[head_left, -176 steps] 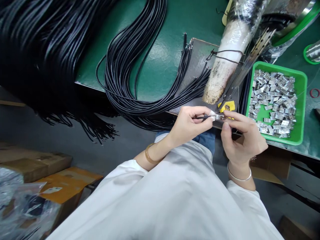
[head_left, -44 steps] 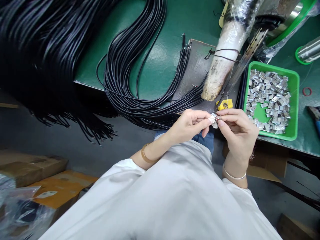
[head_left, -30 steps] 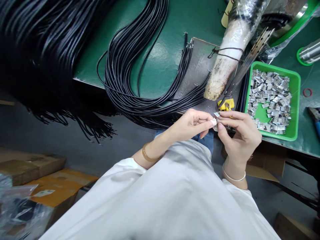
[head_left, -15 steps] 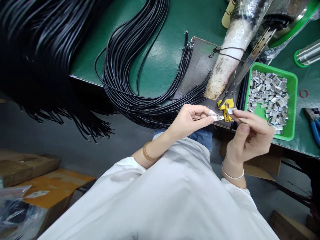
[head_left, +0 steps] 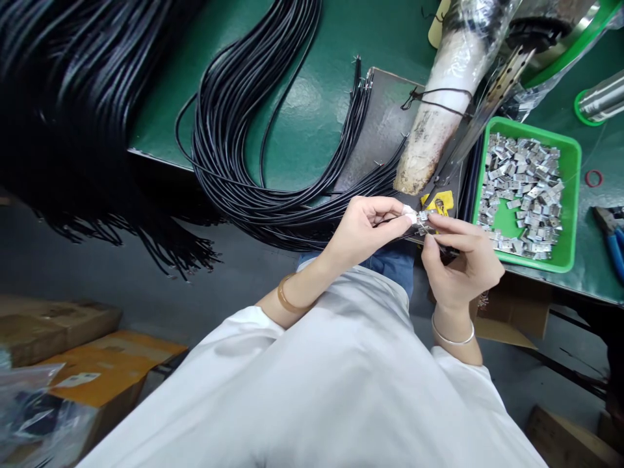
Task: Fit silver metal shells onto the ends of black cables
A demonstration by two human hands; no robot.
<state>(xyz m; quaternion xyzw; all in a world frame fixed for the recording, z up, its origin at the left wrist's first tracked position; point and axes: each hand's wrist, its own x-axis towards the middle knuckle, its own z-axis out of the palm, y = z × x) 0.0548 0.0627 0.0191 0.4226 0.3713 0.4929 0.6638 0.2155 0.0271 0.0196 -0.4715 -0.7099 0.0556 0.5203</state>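
My left hand (head_left: 373,227), its fingertip wrapped in white, pinches small metal USB connectors (head_left: 422,221) between thumb and forefinger. Close by on the right, my right hand (head_left: 463,260) has its fingertips at the same connectors, closed in a pinch. What exactly sits between the right fingers is too small to make out. Just behind the hands is a yellow piece (head_left: 441,201) below a taped white tube (head_left: 424,149) and a soldering-iron-like metal rod (head_left: 480,117). A green tray (head_left: 575,195) to the right holds many more metal connectors (head_left: 524,175).
Black cables (head_left: 229,143) lie in a curved bundle on the green table (head_left: 302,97), some ends on a grey board (head_left: 377,120). More cables (head_left: 97,117) hang over the edge at left. Blue-handled pliers (head_left: 615,244) and a red ring (head_left: 593,178) lie at right. Cardboard boxes (head_left: 117,361) stand below.
My right hand has moved left and brought the connector it held up to those in my left hand. The left hand has barely shifted.
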